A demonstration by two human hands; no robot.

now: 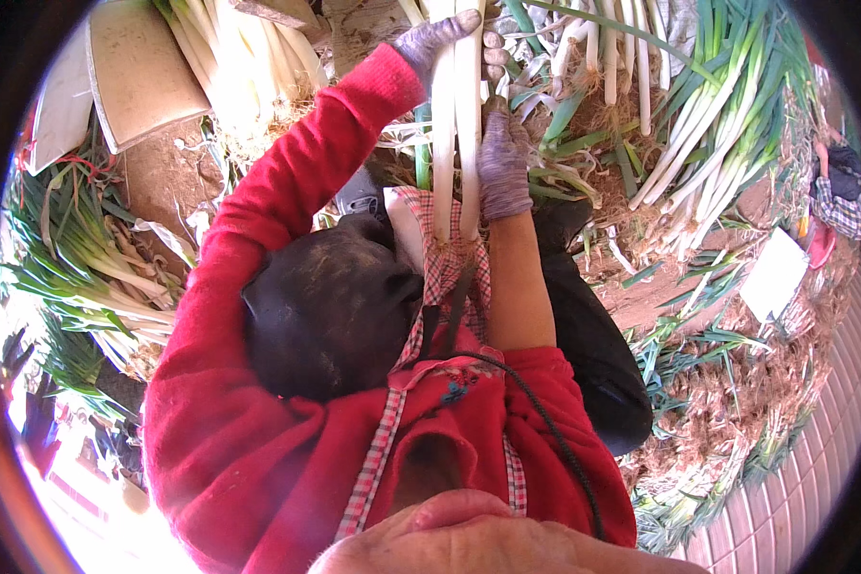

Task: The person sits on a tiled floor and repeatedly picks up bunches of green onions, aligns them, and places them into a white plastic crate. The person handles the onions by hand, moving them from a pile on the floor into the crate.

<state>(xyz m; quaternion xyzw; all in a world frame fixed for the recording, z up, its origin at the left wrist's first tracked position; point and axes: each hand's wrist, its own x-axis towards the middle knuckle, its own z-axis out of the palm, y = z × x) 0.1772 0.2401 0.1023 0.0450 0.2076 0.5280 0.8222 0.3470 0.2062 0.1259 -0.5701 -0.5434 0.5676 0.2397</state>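
Observation:
Two long white Welsh onion stalks (466, 136) stand nearly upright in the picture before my chest, root ends toward my checked apron (409, 208). My left hand (438, 39), in a knit work glove, grips them high up. Its thumb lies across the front and its fingertips show past their right side. Lower down, my gloved right hand (504, 161) rests against the right-hand stalk. Its fingers are partly hidden, so whether it grips anything cannot be seen. Loose leaves and peeled skins lie behind the hands.
A thick bundle of white onion stalks (251, 64) is at upper left, near a curved tan panel (140, 68). Green-topped onions (717, 143) lie to the right, with more (93, 265) at left. A white sheet (773, 276) and another person (843, 194) are far right.

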